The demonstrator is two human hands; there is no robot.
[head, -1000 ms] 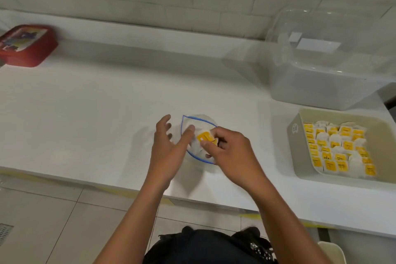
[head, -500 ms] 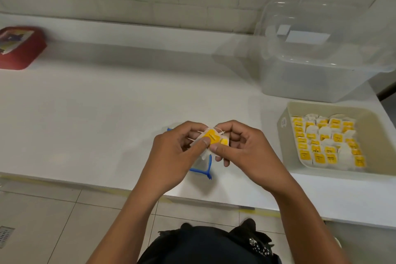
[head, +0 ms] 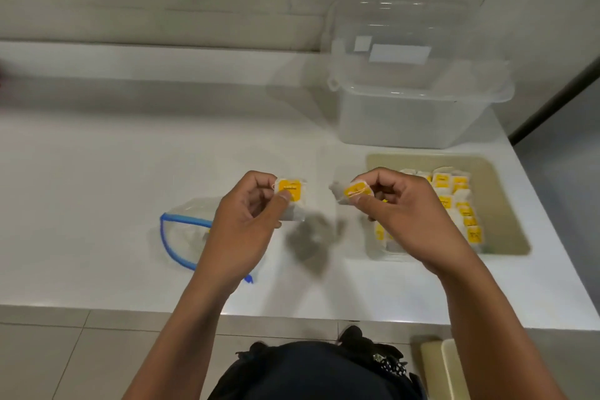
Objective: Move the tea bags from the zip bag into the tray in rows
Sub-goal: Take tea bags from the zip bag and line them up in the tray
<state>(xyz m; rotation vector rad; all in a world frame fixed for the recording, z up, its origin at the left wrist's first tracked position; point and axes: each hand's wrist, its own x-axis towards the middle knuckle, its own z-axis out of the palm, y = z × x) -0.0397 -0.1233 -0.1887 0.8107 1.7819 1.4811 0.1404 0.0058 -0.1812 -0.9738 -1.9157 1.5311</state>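
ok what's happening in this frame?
A person is sorting tea bags. The left hand pinches one tea bag, the right hand pinches another, both held above the counter. The zip bag lies under the left hand; the tray on the right already holds rows.

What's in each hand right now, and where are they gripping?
The left hand pinches one tea bag at its yellow tag; the right hand pinches another tea bag the same way.

Left hand (head: 246,221) and right hand (head: 406,211) raised apart, fingers pinched.
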